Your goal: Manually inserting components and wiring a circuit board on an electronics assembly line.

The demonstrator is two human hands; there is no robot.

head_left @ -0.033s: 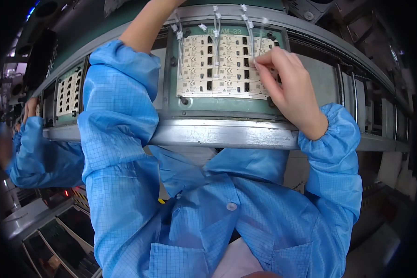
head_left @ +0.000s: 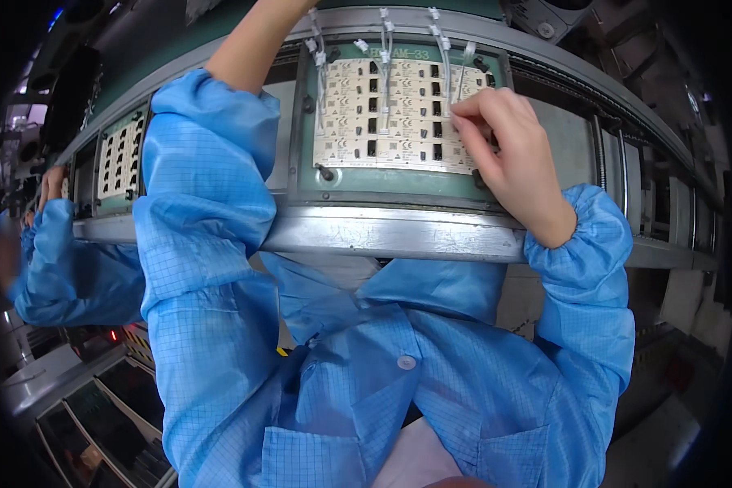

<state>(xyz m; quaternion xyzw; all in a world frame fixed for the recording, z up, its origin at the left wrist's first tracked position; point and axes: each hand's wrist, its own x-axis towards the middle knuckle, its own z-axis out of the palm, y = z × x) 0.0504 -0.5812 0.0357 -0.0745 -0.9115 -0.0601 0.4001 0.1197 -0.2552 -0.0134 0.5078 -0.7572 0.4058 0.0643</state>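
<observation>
My right hand (head_left: 508,154) is over the right side of a panel of white circuit boards (head_left: 403,154), thumb and forefinger pinched together. Between those fingertips is the lower end of a thin white cable (head_left: 461,77); its white plug end stands up toward the panel's far edge. The exact spot where it meets the board is hidden by the fingers. The panel lies in a green carrier (head_left: 398,185). More white plug-ended cables (head_left: 385,73) lie across the boards and over the carrier's far edge. My left forearm (head_left: 256,49) reaches past the top edge, its hand out of sight.
A metal rail (head_left: 382,228) runs along the near side of the conveyor line, with a chain track (head_left: 561,93) at the right. Another carrier with boards (head_left: 120,163) sits to the left. A co-worker's blue sleeve (head_left: 57,252) and hand (head_left: 53,185) are at far left.
The upright plug end of the cable in my right fingers has dropped slightly nearer the panel. My right hand stays at nearly the same spot, and the view has shifted a little.
</observation>
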